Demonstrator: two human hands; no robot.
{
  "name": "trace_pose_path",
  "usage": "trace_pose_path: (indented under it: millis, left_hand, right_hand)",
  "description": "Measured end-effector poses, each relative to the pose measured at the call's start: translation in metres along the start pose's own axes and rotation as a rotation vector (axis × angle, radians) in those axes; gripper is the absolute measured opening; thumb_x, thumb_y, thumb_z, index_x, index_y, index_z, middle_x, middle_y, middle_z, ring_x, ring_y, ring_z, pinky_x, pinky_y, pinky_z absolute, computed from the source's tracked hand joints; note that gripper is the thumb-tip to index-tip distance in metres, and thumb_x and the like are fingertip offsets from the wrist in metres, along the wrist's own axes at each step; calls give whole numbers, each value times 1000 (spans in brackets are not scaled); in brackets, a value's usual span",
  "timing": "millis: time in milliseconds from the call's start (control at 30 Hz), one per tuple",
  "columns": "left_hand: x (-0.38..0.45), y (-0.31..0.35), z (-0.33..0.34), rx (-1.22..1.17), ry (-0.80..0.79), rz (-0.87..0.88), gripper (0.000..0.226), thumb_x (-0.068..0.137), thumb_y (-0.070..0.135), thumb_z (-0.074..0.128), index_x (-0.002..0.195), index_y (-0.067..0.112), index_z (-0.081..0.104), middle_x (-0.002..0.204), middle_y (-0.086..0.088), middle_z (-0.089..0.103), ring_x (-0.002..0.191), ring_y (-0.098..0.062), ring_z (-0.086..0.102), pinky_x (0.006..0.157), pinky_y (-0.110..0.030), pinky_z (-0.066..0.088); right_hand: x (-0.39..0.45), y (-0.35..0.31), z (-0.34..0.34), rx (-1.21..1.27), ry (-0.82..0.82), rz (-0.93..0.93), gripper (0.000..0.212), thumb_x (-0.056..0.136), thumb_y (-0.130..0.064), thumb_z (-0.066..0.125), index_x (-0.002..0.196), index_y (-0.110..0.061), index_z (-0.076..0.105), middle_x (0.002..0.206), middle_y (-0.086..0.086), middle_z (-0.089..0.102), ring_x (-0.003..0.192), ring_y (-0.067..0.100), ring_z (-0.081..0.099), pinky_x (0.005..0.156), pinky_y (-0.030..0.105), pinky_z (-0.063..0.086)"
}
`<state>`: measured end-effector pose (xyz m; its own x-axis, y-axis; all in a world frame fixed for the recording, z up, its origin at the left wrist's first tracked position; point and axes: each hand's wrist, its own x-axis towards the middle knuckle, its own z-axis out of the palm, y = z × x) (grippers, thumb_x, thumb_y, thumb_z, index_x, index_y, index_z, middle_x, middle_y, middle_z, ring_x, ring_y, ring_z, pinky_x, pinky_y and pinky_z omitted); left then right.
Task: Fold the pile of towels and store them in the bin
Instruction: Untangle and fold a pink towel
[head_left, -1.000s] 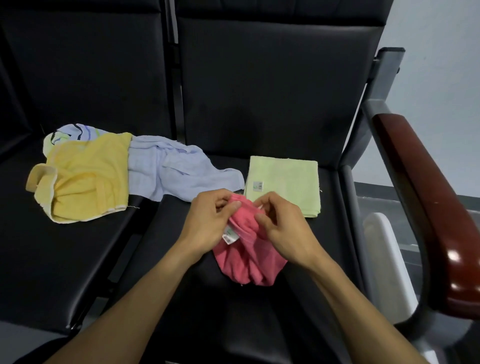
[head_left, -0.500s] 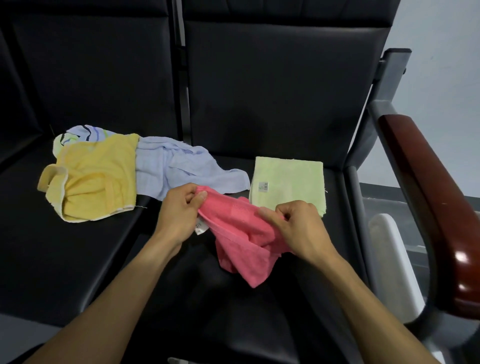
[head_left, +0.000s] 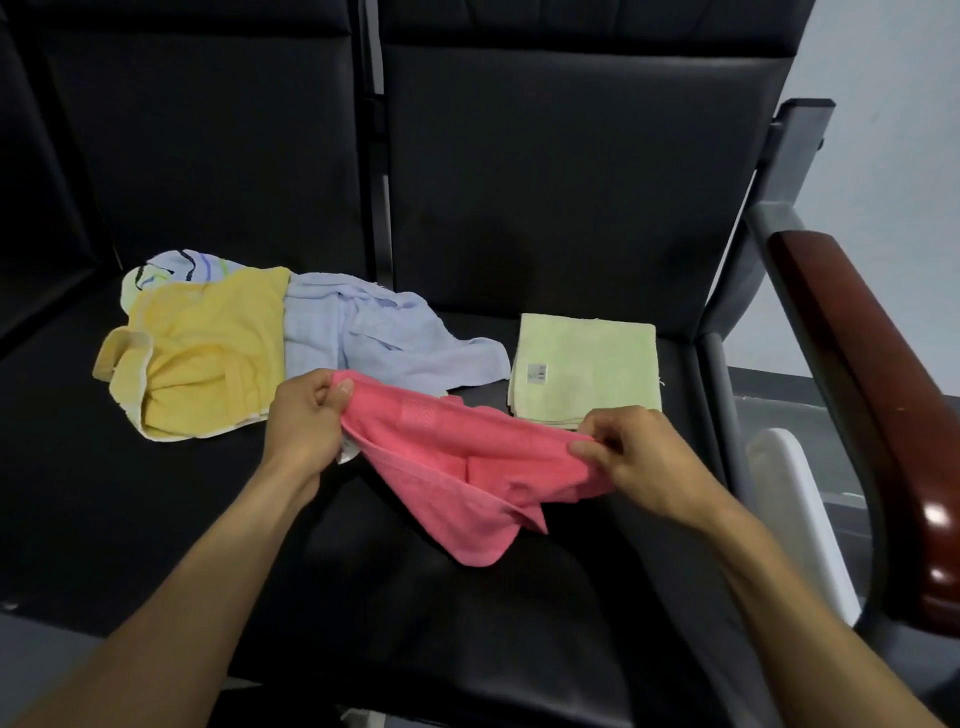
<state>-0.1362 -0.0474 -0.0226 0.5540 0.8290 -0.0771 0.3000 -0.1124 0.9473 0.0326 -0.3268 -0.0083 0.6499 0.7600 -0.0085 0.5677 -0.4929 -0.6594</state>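
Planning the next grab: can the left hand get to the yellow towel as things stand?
Probably yes, once freed. The left hand sits just beside the yellow towel with nothing between them, but its fingers now pinch a corner of the pink towel, so it must let go first.

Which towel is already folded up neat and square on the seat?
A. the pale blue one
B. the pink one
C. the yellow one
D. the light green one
D: the light green towel lies flat in a tidy square, while both hands hold the pink towel unfolded.

Folded towel (head_left: 584, 371) rt of towel pile (head_left: 270, 338), on seat (head_left: 519, 597).
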Motion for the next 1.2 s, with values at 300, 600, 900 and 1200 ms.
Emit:
trace_pose_path:
  millis: [300,600,900,1200]
  left_hand:
    - [8,-11,-12,41,35,-16,25,104,13,54,85,18,68,82,-14,68,73,-26,61,71,-42,50]
    - [10,-16,-11,49,47,-3,26,104,12,53,82,15,66,77,-16,61,68,-25,53,63,-37,44]
    - [10,-16,-9,22,53,6,26,104,10,53,82,17,66,79,-15,65,72,-26,57,65,-38,47]
    - [16,-22,-15,-1,85,-26,22,104,11,54,89,7,68,72,-14,59,58,-24,50,51,-31,42]
  right_hand:
    - [-6,28,-13,-261,113,31,31,92,-25,68,65,-29,52,60,-9,59,67,25,60,70,38,45]
    - [-14,35,-24,-454,314,64,49,83,-62,64,54,-27,48,57,-10,55,74,13,46,80,38,30]
    - [-20,40,-27,-492,235,149,15,88,-15,70,82,-29,74,79,-9,69,85,11,33,75,33,20]
    - [-23,39,-29,-550,212,183,21,83,-47,74,82,-26,76,96,-6,40,101,20,42,81,36,28]
